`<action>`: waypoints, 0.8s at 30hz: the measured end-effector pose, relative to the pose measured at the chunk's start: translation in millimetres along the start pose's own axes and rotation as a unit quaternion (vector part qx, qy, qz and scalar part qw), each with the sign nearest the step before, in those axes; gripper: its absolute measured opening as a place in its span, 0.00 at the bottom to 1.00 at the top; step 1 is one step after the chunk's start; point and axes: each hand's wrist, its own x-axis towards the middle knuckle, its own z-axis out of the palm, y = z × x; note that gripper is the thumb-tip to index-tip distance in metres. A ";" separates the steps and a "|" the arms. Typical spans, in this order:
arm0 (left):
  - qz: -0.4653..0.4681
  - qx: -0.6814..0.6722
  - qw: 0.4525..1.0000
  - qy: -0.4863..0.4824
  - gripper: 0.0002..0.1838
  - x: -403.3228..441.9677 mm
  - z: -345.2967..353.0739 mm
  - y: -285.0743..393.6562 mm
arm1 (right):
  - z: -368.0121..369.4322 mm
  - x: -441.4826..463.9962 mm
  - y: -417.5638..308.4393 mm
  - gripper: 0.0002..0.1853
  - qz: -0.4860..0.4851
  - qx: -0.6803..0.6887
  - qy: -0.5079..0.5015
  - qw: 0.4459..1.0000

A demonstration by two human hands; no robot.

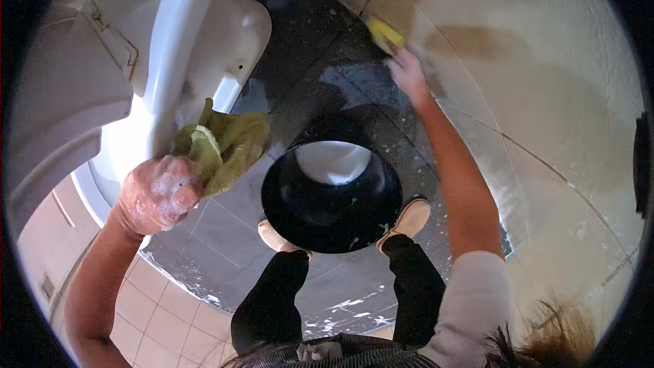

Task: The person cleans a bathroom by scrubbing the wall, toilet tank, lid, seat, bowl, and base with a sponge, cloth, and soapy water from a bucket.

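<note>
My left hand (162, 194), covered in soap suds, is closed around a bunched yellow-green cloth (238, 140) beside the white ceramic fixture. A paler green piece, perhaps a fold or a second item, shows at the top of that grip. My right hand (409, 75) reaches far forward and grips a yellow sponge (386, 31). The sponge is low by the beige tiled wall, where the wall meets the dark floor; motion blurs it slightly. Between my feet stands a black bucket (332, 221) with whitish liquid visible inside.
The white ceramic fixture (178, 34) with a curved pedestal fills the left side. Dark wet floor tiles (300, 41) carry specks and foam. A beige tiled wall (545, 116) curves along the right. My shoes (413, 218) flank the bucket. Pale tiles (146, 300) lie at lower left.
</note>
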 end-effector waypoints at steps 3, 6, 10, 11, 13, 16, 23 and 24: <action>0.012 -0.006 1.000 -0.022 0.15 -3.7 -1.5 -3.9 | -84.3 -132.6 31.7 0.29 0.058 -0.235 -0.009 0.970; 0.027 -0.005 1.000 0.008 0.13 -1.5 -1.7 -4.7 | -103.1 -154.4 -22.5 0.23 0.142 -0.274 -0.027 0.951; 0.035 -0.012 0.999 0.011 0.13 -5.5 -0.3 -7.8 | -34.8 -98.3 -17.8 0.15 0.093 -0.447 -0.077 0.886; 0.033 -0.011 0.999 0.006 0.13 -6.4 -1.9 -8.1 | -12.7 -74.6 -27.0 0.13 0.127 -0.528 -0.165 0.823; 0.031 -0.017 0.999 0.007 0.13 -4.7 -5.0 -7.8 | 14.6 -40.4 -44.0 0.10 0.005 -0.488 -0.119 0.865; 0.025 -0.033 0.999 0.010 0.14 -6.0 2.0 -8.0 | 60.8 11.8 -65.2 0.10 0.015 -0.453 -0.017 0.891; 0.016 -0.029 0.999 -0.008 0.10 -3.6 -0.5 -11.0 | 106.7 154.7 -145.7 0.16 -0.115 -0.366 -0.051 0.922; 0.017 -0.030 0.999 -0.013 0.11 -3.8 0.4 -9.9 | 110.0 159.8 -150.6 0.16 -0.124 -0.334 -0.043 0.933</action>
